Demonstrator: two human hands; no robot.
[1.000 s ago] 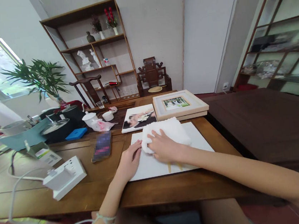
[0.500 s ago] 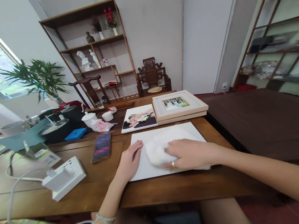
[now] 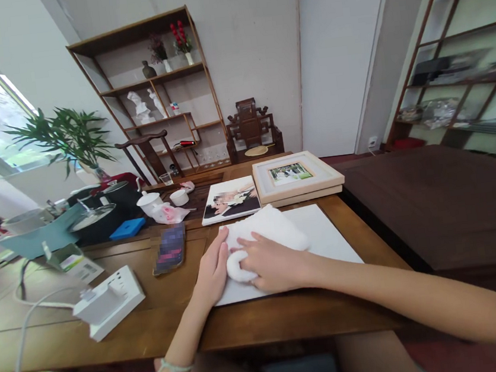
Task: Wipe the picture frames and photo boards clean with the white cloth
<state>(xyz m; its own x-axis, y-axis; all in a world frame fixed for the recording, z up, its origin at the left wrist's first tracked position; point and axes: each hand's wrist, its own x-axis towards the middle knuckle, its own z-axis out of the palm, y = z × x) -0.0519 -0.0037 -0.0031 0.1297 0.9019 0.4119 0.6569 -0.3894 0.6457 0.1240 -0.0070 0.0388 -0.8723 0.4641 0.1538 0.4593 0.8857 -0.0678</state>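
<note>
A white panel [image 3: 332,242] lies flat near the table's front edge, with a white cloth [image 3: 280,229] bunched on its left half. My right hand [image 3: 268,261] presses down on the cloth, its fingers bent into the fabric and a rounded fold bulging beside them. Along the panel's left edge rests my left hand [image 3: 213,270], fingers extended and close together, holding nothing, its fingertips next to the cloth. Behind the panel lie a photo print [image 3: 230,200] and a light wooden picture frame [image 3: 298,175] stacked on another.
On the wooden table [image 3: 174,320], left of the panel, are a phone [image 3: 169,248], a white power strip [image 3: 109,303] with a cable, a blue box [image 3: 127,228], a white teapot [image 3: 149,202] and dark pots [image 3: 95,224]. A brown surface [image 3: 438,206] lies to the right.
My right hand has moved left across the panel with the cloth, baring the panel's right side. My left hand remains at the left edge.
</note>
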